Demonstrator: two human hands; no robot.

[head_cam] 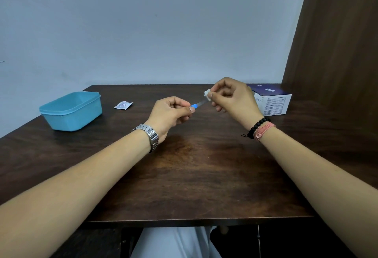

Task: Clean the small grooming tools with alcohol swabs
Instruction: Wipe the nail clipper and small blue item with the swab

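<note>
Head view: our left hand (170, 114) pinches blue-handled tool (199, 104) mid-table; right hand (231, 96) pinches swab (207, 94) at its tip. Wiping underway; 1 torn wrapper (123, 105) far left, finish unclear.

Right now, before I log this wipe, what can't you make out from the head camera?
- Blue container: its inside, hidden by its near wall.
- Tool: tip covered by the swab in the right hand; handle mostly inside the left hand.
- Box: label print too small.
- Packet: print too small.
</note>
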